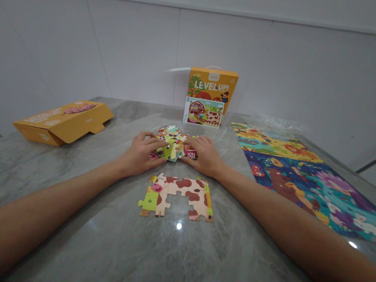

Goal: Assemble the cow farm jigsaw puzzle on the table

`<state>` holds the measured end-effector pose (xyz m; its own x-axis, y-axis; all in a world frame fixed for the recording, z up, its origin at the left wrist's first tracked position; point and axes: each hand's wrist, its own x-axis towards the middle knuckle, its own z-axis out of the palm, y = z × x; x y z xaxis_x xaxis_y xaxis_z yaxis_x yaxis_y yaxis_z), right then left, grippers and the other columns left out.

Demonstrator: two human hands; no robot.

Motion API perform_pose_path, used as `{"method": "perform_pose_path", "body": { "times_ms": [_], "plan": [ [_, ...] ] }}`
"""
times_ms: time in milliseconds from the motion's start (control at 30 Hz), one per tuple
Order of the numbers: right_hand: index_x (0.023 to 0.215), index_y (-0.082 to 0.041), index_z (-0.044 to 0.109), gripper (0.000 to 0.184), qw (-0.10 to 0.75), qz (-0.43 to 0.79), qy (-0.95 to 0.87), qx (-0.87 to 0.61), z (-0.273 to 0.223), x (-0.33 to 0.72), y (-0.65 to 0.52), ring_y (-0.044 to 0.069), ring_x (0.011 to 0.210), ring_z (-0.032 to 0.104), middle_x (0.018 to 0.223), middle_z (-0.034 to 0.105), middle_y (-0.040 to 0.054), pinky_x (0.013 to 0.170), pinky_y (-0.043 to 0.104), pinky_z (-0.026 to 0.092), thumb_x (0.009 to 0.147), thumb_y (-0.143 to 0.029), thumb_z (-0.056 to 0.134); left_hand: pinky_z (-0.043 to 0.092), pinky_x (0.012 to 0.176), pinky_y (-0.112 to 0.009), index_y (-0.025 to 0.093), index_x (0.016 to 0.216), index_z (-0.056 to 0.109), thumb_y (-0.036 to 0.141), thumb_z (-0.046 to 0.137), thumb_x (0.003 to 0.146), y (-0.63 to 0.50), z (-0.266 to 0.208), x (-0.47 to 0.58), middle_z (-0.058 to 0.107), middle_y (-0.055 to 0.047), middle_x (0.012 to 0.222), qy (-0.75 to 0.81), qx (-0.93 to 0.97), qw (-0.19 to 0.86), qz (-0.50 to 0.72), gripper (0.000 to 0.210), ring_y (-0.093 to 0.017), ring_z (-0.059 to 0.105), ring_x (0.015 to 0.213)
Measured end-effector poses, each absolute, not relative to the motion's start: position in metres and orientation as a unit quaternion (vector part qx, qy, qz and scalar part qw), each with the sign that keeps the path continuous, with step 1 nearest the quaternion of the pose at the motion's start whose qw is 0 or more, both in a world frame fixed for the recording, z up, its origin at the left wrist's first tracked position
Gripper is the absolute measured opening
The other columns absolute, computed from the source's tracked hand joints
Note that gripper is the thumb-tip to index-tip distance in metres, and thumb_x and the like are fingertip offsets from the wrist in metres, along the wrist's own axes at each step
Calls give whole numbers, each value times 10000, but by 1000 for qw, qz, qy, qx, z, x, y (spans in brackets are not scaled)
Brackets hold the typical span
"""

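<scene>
A heap of loose puzzle pieces (pixel 172 150) lies on the grey table in the head view. My left hand (pixel 142 152) cups the heap from the left, fingers over its edge and thumb along the near side. From the right, my right hand (pixel 205 156) grips the heap in the same way. Some pieces under the palms and fingers are hidden. Closer to me lies a partly joined cow puzzle (pixel 180 188), with a gap in its lower middle between the cow's legs. Neither hand touches it.
Behind the heap, a picture card (pixel 203 113) leans against an orange "LEVEL UP!" box (pixel 215 83) near the wall. A yellow box (pixel 65 120) lies at left. Two assembled puzzles, one yellow (pixel 277 144) and one blue (pixel 309 190), cover the right, beside clear plastic wrap (pixel 277 123).
</scene>
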<state>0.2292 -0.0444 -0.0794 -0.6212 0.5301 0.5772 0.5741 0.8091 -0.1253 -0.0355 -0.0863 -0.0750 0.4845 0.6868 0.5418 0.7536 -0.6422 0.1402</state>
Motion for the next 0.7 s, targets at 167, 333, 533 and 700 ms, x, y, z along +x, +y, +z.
{"method": "perform_pose_path", "body": {
  "times_ms": [167, 333, 533, 700],
  "plan": [
    [1135, -182, 634, 368, 284, -41, -890, -354, -82, 231, -42, 304, 1088, 568, 1201, 675, 120, 949, 449, 366, 846, -399, 706, 358, 1015, -548, 224, 1232, 673, 431, 677, 865, -87, -71, -40, 699, -106, 1116, -533, -786, 114, -293, 422, -352, 462, 1182],
    [1155, -187, 626, 382, 293, -37, -893, -339, -82, 231, -42, 305, 1116, 567, 1222, 671, 117, 975, 453, 357, 841, -384, 718, 330, 1059, -576, 261, 1333, 610, 450, 707, 822, -85, -73, -39, 613, -97, 1327, -521, -808, 77, -263, 553, -374, 390, 1295],
    [1194, -178, 615, 406, 311, -49, -908, -277, -78, 229, -44, 297, 1156, 565, 1265, 658, 123, 992, 457, 342, 853, -374, 716, 337, 1056, -603, 345, 1379, 563, 432, 710, 831, -80, -75, -30, 569, -46, 1418, -492, -845, -34, -208, 575, -380, 335, 1376],
    [1200, -187, 616, 415, 315, -59, -909, -266, -77, 228, -45, 294, 1143, 565, 1264, 658, 119, 999, 462, 322, 850, -384, 718, 351, 1068, -533, 312, 1254, 670, 357, 699, 842, -77, -76, -31, 691, -24, 1245, -444, -863, -55, -235, 415, -313, 438, 1263]
  ]
}}
